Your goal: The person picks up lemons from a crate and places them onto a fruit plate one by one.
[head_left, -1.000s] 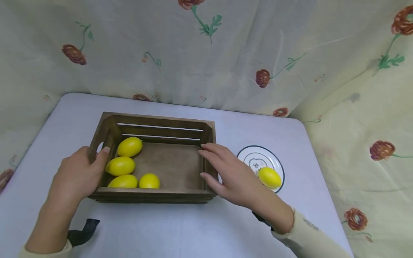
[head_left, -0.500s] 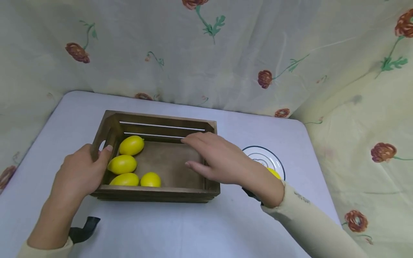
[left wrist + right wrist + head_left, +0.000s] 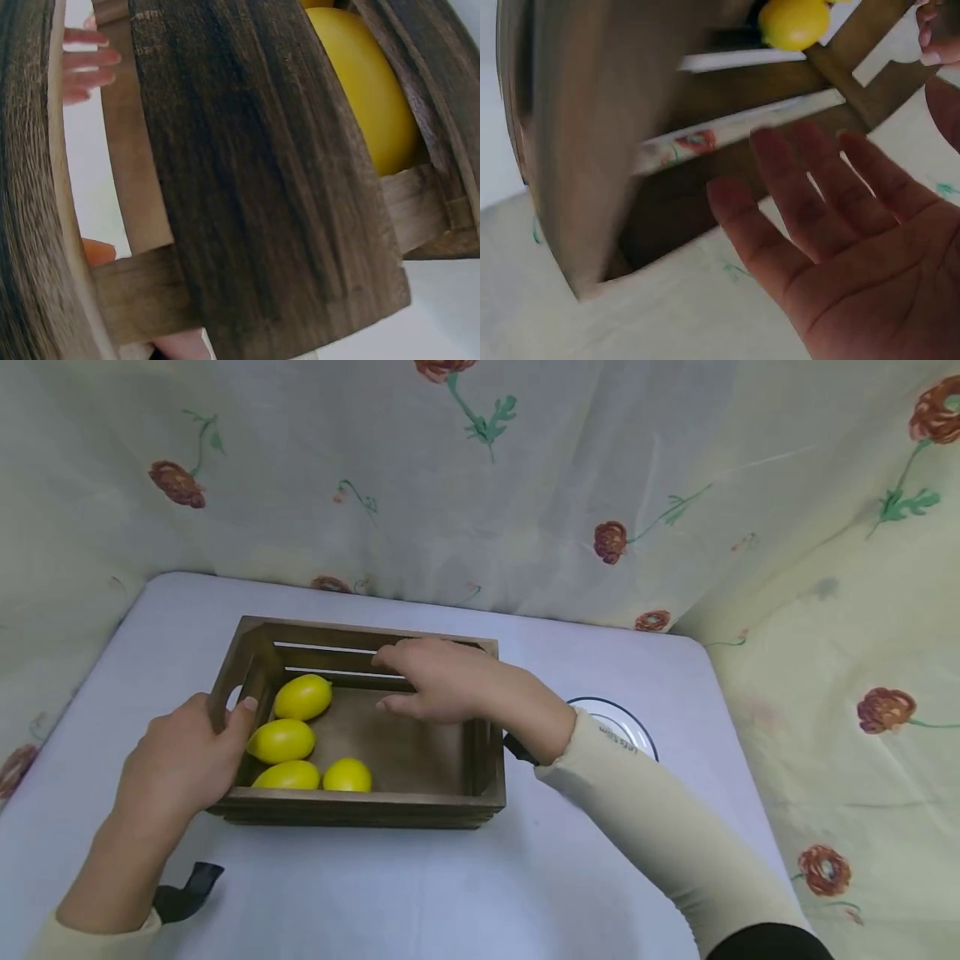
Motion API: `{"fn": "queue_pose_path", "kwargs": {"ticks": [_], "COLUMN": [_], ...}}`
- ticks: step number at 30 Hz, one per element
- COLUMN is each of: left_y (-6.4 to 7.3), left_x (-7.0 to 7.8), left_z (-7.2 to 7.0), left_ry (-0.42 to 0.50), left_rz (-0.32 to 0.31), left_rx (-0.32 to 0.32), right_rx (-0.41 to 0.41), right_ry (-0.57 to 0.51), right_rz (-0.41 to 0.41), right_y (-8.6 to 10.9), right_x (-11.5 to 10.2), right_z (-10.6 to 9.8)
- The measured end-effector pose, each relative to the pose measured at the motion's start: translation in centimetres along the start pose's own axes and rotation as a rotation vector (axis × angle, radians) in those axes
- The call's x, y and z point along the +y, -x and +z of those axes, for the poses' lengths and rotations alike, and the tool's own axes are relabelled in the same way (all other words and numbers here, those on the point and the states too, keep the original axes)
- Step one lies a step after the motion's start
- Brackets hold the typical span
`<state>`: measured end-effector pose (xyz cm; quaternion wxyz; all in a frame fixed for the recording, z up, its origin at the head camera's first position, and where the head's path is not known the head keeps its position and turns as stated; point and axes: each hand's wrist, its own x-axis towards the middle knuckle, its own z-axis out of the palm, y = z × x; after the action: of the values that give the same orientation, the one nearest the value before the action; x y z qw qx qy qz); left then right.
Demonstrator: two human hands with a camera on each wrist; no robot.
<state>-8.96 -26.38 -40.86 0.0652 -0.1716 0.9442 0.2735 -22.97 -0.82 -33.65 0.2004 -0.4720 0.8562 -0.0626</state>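
Note:
A brown wooden crate [image 3: 360,810] stands on the white-covered table. Several yellow lemons [image 3: 302,697] lie inside it, in a row along the left end and beside the front wall. At the crate's left end, my left hand [image 3: 180,760] grips the wall by the handle hole, thumb over the inner side. My right hand [image 3: 450,681] hovers over the back right of the crate, holding nothing. Its fingers [image 3: 772,247] are spread in the right wrist view, near the slatted wall. Through a slat gap, the left wrist view shows a lemon [image 3: 367,90].
A white plate [image 3: 624,720] with a dark rim sits right of the crate, largely hidden by my right sleeve [image 3: 645,810]. Behind the table [image 3: 420,893] hangs a flowered curtain [image 3: 525,527], which also runs down the right side.
My right hand has left the crate's right wall and moved leftward and back over the crate. Its arm now hides the lemon on the plate. My left hand keeps its grip.

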Motion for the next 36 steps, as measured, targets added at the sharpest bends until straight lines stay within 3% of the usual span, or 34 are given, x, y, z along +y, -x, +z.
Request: {"fn": "queue_pose_path", "kwargs": {"ticks": [5, 9, 13, 18, 26, 36], "left_y": [0.0, 0.1, 0.1, 0.2, 0.4, -0.8], "left_x": [-0.2, -0.4, -0.4, -0.1, 0.5, 0.7], "left_z": [0.0, 0.2, 0.3, 0.2, -0.2, -0.7], "left_ry": [-0.008, -0.008, -0.001, 0.001, -0.007, -0.187], "left_rz": [-0.004, -0.017, -0.028, -0.032, -0.01, 0.017], "left_rx": [-0.001, 0.005, 0.006, 0.011, 0.034, 0.022], "right_rx": [-0.041, -0.062, -0.109, -0.169, -0.167, -0.151], "right_ry": [0.012, 0.028, 0.039, -0.031, -0.044, 0.005], "right_rz": [-0.016, -0.038, -0.012, 0.004, 0.03, 0.075], "right_y": [-1.5, -3.9, -6.4, -8.5, -9.7, -10.4], "right_x": [-0.8, -2.1, -2.6, -2.1, -1.2, -1.2], "right_z": [-1.0, -1.1, 0.0, 2.0, 4.4, 6.0]}}
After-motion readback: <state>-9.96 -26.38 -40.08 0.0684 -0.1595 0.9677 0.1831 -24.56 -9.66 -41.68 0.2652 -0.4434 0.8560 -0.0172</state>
